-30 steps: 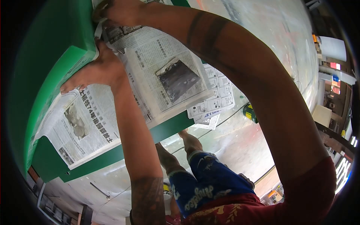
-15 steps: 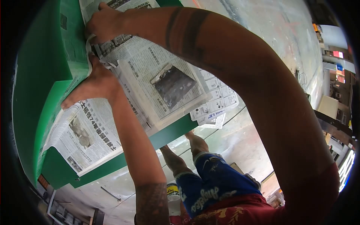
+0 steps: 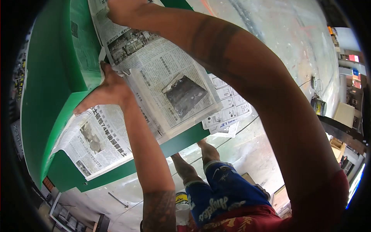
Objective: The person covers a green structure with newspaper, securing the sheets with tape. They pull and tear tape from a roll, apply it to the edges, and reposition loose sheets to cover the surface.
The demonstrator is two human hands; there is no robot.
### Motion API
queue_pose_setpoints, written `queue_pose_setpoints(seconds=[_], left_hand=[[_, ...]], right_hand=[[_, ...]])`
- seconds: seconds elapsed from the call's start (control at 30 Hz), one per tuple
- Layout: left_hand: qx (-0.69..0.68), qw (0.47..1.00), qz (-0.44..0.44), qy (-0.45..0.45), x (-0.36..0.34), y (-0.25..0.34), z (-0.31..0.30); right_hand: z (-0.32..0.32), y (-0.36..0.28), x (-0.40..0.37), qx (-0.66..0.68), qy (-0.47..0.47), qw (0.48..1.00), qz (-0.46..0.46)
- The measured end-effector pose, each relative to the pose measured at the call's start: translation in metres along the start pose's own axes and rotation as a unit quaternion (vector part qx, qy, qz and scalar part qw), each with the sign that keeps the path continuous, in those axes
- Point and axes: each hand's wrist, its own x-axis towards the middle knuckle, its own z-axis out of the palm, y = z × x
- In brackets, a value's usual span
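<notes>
Since the earlier frame, the right hand [image 3: 123, 11] has climbed higher up the newspaper sheet [image 3: 166, 77], which now lies further up the green panel [image 3: 46, 77]. It presses on the sheet's top edge, though whether it pinches the paper cannot be told. The left hand [image 3: 106, 92] lies flat with its fingers spread, pinning the seam where that sheet meets a lower newspaper sheet [image 3: 96, 143]. The newsprint looks thin, matte and creased, while the panel looks smooth, glossy and curved. If either palm lifts, the paper would likely slide or sag. A hard tug could tear it at the fold.
</notes>
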Motion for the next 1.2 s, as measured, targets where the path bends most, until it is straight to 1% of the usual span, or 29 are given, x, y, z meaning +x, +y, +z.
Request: queue_pose_setpoints(seconds=[0.03,0.1,0.17,0.23,0.27,0.3,0.33,0.37,0.4,0.43,0.47,0.53,0.57,0.6,0.63,0.67,0.7,0.73,0.77,0.8,0.83,0.87,0.9,0.93,1.0,1.07,1.1,1.17,1.2], left_hand=[[-0.015,1.000,-0.019,0.002,0.002,0.000,0.001],[0.014,1.000,-0.007,0.013,0.004,0.003,0.000],[0.043,0.999,0.005,0.027,0.011,0.012,-0.007],[0.056,0.998,0.031,-0.026,0.023,0.026,-0.026],[0.054,0.998,0.033,-0.024,0.025,0.040,-0.031],[-0.191,0.975,-0.114,-0.008,0.024,0.056,-0.037],[-0.421,0.871,-0.252,0.007,0.024,0.064,-0.039],[-0.424,0.871,-0.249,0.006,0.025,0.061,-0.045],[-0.393,0.886,-0.241,-0.042,0.020,0.050,-0.057],[-0.361,0.899,-0.233,-0.089,0.013,0.036,-0.063],[-0.499,0.786,-0.347,-0.109,0.004,0.002,-0.054],[-0.507,0.778,-0.351,-0.121,0.004,-0.003,-0.060],[-0.516,0.767,-0.357,-0.134,0.005,-0.005,-0.062],[-0.516,0.768,-0.357,-0.132,0.007,0.002,-0.065],[-0.445,0.834,-0.299,-0.128,0.009,0.014,-0.068],[-0.369,0.890,-0.237,-0.123,0.014,0.024,-0.071],[-0.369,0.890,-0.239,-0.120,0.014,0.024,-0.070],[-0.309,0.920,-0.206,-0.123,0.015,0.024,-0.070],[-0.246,0.945,-0.172,-0.127,0.015,0.024,-0.070],[-0.246,0.945,-0.173,-0.126,0.015,0.025,-0.070],[-0.224,0.954,-0.159,-0.120,0.017,0.026,-0.070],[-0.202,0.962,-0.144,-0.115,0.019,0.025,-0.070],[-0.201,0.962,-0.145,-0.116,0.021,0.028,-0.071],[-0.197,0.961,-0.155,-0.114,0.022,0.031,-0.072],[-0.192,0.960,-0.168,-0.112,0.021,0.033,-0.074],[-0.135,0.973,-0.155,-0.110,0.021,0.033,-0.073],[-0.135,0.972,-0.156,-0.109,0.019,0.033,-0.071],[-0.116,0.974,-0.164,-0.100,0.016,0.032,-0.066],[-0.115,0.974,-0.166,-0.100,0.016,0.031,-0.064]], right_hand=[[-0.010,0.001,-0.009,0.001,0.003,1.000,0.000],[-0.025,-0.006,-0.044,0.089,-0.050,0.994,0.041],[-0.028,-0.024,-0.077,0.171,-0.045,0.983,0.042],[-0.013,-0.054,-0.103,0.180,-0.024,0.981,0.074],[-0.014,-0.069,-0.113,0.216,-0.018,0.971,0.100],[-0.016,-0.083,-0.119,0.252,-0.013,0.959,0.127],[-0.022,-0.096,-0.120,0.253,-0.009,0.959,0.128],[-0.027,-0.107,-0.119,0.320,-0.039,0.931,0.171],[-0.030,-0.115,-0.117,0.386,-0.071,0.895,0.213],[-0.029,-0.120,-0.114,0.388,-0.069,0.894,0.213],[-0.029,-0.126,-0.110,0.392,-0.076,0.888,0.226],[-0.034,-0.132,-0.105,0.398,-0.082,0.883,0.237],[-0.036,-0.131,-0.103,0.421,-0.078,0.868,0.252],[-0.039,-0.131,-0.101,0.442,-0.076,0.853,0.266],[-0.037,-0.132,-0.099,0.443,-0.076,0.854,0.264],[-0.035,-0.132,-0.096,0.442,-0.100,0.848,0.275],[-0.035,-0.130,-0.092,0.441,-0.125,0.842,0.286],[-0.035,-0.126,-0.088,0.439,-0.126,0.843,0.284],[-0.035,-0.120,-0.084,0.440,-0.160,0.837,0.282],[-0.034,-0.115,-0.080,0.441,-0.193,0.831,0.279],[-0.029,-0.108,-0.078,0.442,-0.194,0.830,0.279],[-0.024,-0.100,-0.077,0.372,-0.112,0.896,0.214],[-0.019,-0.092,-0.077,0.296,-0.028,0.944,0.145],[-0.028,-0.082,-0.075,0.296,-0.031,0.944,0.144],[-0.049,-0.054,-0.077,0.277,0.005,0.953,0.126],[-0.060,-0.042,-0.097,0.291,0.021,0.946,0.140],[-0.065,-0.041,-0.110,0.306,0.038,0.938,0.158],[-0.066,-0.056,-0.149,0.270,0.040,0.952,0.138],[-0.065,-0.069,-0.173,0.275,0.027,0.954,0.113]])
